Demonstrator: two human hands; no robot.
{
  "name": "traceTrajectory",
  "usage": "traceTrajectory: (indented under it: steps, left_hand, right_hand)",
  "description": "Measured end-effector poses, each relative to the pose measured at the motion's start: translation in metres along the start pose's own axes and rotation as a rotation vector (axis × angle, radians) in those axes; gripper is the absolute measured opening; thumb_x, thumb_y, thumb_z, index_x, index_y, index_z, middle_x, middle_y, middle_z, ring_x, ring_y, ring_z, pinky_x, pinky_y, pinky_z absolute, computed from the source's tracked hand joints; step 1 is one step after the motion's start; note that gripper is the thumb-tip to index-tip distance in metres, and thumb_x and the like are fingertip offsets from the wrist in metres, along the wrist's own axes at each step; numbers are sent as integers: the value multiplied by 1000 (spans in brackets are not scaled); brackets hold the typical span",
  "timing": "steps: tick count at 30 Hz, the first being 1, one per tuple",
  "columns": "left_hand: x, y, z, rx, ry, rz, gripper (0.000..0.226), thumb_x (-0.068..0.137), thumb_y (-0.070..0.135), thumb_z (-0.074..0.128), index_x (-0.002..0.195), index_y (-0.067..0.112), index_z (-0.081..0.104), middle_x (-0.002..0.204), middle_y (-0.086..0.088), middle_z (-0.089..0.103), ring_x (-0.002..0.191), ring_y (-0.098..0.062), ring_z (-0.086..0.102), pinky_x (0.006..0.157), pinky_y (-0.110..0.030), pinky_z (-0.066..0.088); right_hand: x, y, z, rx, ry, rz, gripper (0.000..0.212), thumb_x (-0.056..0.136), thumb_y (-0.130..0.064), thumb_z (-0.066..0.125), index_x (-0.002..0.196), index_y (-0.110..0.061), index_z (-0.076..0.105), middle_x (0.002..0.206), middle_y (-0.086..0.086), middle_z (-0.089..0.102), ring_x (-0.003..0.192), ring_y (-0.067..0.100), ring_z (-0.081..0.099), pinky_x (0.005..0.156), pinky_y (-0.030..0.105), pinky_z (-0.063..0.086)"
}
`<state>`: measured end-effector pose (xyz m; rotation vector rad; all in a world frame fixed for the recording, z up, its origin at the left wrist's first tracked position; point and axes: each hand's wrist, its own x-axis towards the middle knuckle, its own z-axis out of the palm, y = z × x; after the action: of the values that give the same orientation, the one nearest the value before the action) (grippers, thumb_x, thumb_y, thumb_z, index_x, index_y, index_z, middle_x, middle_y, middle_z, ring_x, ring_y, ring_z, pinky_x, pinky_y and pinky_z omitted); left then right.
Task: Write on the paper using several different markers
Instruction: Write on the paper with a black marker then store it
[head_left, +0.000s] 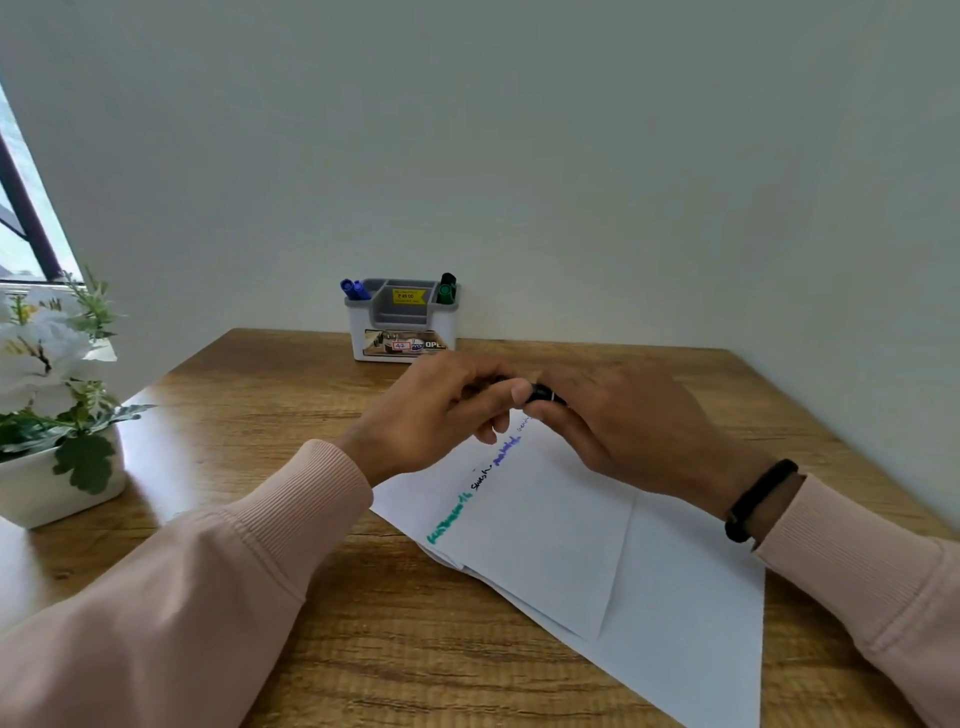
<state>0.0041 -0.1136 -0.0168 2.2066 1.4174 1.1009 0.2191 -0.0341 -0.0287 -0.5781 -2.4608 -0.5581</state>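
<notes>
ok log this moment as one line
left hand + right hand: both grip black marker | over paper | holder: blue, green markers

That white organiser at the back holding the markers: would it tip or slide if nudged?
The organiser is wider than it is tall and sits flat on the wooden table, so it would probably slide rather than tip. It looks like light plastic, holding only blue markers and a green marker, so a small push should move it.

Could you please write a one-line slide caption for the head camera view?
Both hands, left hand and right hand, grip a black marker above the written-on paper.
</notes>
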Motion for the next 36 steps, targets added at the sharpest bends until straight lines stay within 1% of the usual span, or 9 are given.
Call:
traceTrajectory:
  steps: [9,14,18,20,22,25,31,33,36]
  left_hand:
    - [1,-4,-9,-297,111,-138,19,100,25,61,97,12,74,77,-7,73,67,-18,70,75,-39,63]
    - [2,-11,-13,-1059,228,-432,21,97,18,67,109,2,73,103,-16,72,85,-20,71,83,-35,61]
    - [1,-13,-15,-1385,286,-576,30,85,33,81,99,9,69,96,-11,67,85,-22,65,73,-30,57]
    - [3,-10,-12,-1177,293,-638,34,81,45,83,78,18,62,76,-2,57,65,-13,54,54,-23,46]
    - [2,-9,-4,-485,274,-595,37,85,53,75,68,24,60,62,9,48,52,-5,42,48,-18,34]
    - [-3,-7,11,323,122,-217,23,96,54,59,97,37,75,62,23,51,53,2,48,52,-14,32]
    - [-6,-10,18,526,-131,-113,47,100,60,42,141,41,57,92,16,60,73,-1,47,74,-28,43]
    - [-7,-9,18,520,-202,-98,49,99,62,44,140,40,58,106,13,68,78,-3,49,74,-26,43]
    - [-6,-5,20,466,-205,-28,43,94,63,54,124,37,72,76,22,55,66,-1,48,58,-18,31]
  right_hand:
    - [-3,9,-6,60,-61,235,62,105,-65,18,109,-25,65,75,-6,66,63,24,60,58,41,50]
    - [1,13,-12,840,-117,662,16,111,-40,39,122,-36,49,73,-4,62,59,14,52,58,29,45]
    - [7,14,-15,1267,-61,847,27,106,-2,39,114,-20,57,80,8,62,54,14,46,45,23,37]
    - [12,15,-17,1514,-23,888,32,103,6,41,105,-14,66,83,9,61,54,13,49,46,22,40]
    - [13,17,-19,1759,29,892,36,101,9,45,104,-10,75,91,10,65,62,15,56,53,23,49]
    - [8,18,-18,1896,61,799,33,94,5,62,119,-13,75,103,11,71,78,17,66,68,26,59]
    - [4,8,-4,1292,124,886,27,99,-36,70,89,-12,65,66,10,58,53,24,48,53,35,46]
    - [3,7,-2,1301,140,917,25,102,-28,65,94,-5,65,61,15,63,49,30,55,52,36,47]
    - [1,5,-3,1290,24,886,7,97,-10,69,98,-3,72,76,20,77,66,33,76,62,36,62]
